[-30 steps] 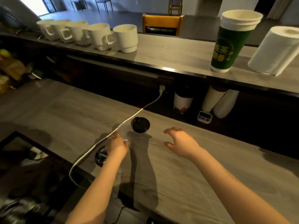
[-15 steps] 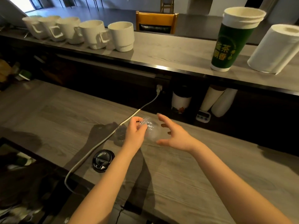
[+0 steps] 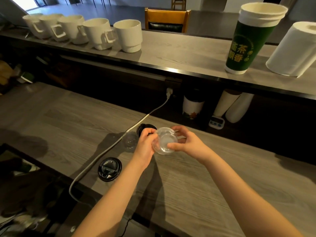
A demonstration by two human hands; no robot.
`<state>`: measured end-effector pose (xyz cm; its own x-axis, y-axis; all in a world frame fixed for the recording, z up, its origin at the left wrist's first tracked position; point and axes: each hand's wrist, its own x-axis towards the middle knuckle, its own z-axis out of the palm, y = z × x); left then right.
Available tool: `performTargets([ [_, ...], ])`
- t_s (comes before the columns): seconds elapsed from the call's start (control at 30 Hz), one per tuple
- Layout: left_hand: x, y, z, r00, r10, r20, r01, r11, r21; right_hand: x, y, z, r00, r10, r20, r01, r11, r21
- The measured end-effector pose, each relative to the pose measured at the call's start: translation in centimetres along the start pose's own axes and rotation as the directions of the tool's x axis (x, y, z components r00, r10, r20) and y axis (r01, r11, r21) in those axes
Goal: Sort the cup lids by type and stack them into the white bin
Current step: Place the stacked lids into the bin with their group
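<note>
Held lid: A clear lid (image 3: 164,142) is being held up just above the bench (image 3: 205,185), between the two hands. It cannot be told if it is one lid or a few lids nested together.
Left hand: The left hand (image 3: 145,144) is being curled round the left edge of the clear lid and is gripping it.
Right hand: The right hand (image 3: 191,145) is being closed on the right edge, with the thumb in front and the fingers behind.
Lids on the bench: A second clear lid (image 3: 130,140) is being left lying just beside the left hand. A near black lid (image 3: 109,169) is being left flat beside the white cable (image 3: 102,156). A far black lid (image 3: 142,128) is being partly hidden behind the left hand.
White bin: The white bin is not being shown in this view.
Done: No lid is being seen stacked in a bin, so the job is being judged as only just begun. The clear kind is likely being gathered first.
Left to do: At least three lids are waiting on the bench. The clear ones are to be put together, then the black ones, and both piles are to be set in the bin.
</note>
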<state>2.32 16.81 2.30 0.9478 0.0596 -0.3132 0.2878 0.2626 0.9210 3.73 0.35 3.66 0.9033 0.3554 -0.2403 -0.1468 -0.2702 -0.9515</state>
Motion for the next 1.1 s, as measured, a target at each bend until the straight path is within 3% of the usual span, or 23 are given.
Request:
performTargets([
  [0.17,2.7,-1.2,-2.8,0.988,0.101,-0.120,-0.055,0.938,0.341,0.9,0.4,0.6,0.988,0.024,-0.150,-0.039,0.994,-0.098],
  [0.2,3.5,-1.3,-3.8,0.973,0.153,-0.174,-0.054,0.881,0.470,1.0,0.6,0.5,0.983,0.034,-0.178,-0.051,0.994,-0.092],
  [0.27,5.0,-1.5,-6.0,0.947,0.208,-0.244,0.053,0.650,0.758,1.0,0.6,0.0,0.974,0.073,-0.213,-0.084,0.995,-0.044],
  [0.33,6.1,-1.6,-7.9,0.956,0.172,-0.237,0.150,0.410,0.900,1.0,0.7,-0.5,0.968,0.112,-0.227,-0.114,0.994,0.004],
  [0.37,6.6,-1.7,-8.5,0.968,0.129,-0.216,0.162,0.337,0.928,1.0,0.8,-0.7,0.965,0.124,-0.232,-0.125,0.992,0.012],
  [0.47,7.6,-2.3,-8.9,0.979,0.042,-0.201,0.190,0.187,0.964,0.9,1.0,-1.1,0.961,0.132,-0.242,-0.133,0.991,0.010],
  [0.57,7.8,-2.8,-8.5,0.979,0.088,-0.186,0.179,0.088,0.980,0.9,1.3,-1.3,0.958,0.140,-0.249,-0.134,0.990,0.040],
  [0.63,7.6,-3.0,-8.3,0.981,0.088,-0.172,0.162,0.109,0.981,0.9,1.5,-1.3,0.956,0.156,-0.249,-0.146,0.987,0.061],
  [0.73,6.8,-2.9,-8.3,0.984,0.071,-0.160,0.141,0.220,0.965,0.9,1.8,-1.1,0.946,0.201,-0.254,-0.185,0.979,0.087],
  [0.87,5.0,-1.2,-6.2,0.977,0.192,-0.096,0.014,0.388,0.922,1.1,1.8,-0.7,0.935,0.216,-0.282,-0.189,0.975,0.120],
  [0.97,3.7,-0.1,-3.8,0.946,0.323,0.000,-0.187,0.549,0.815,1.3,1.5,-0.5,0.921,0.214,-0.324,-0.161,0.970,0.183],
  [1.1,2.2,0.2,-1.2,0.953,0.286,0.104,-0.289,0.743,0.604,1.3,0.9,-0.6,0.934,0.161,-0.319,-0.105,0.977,0.186],
])
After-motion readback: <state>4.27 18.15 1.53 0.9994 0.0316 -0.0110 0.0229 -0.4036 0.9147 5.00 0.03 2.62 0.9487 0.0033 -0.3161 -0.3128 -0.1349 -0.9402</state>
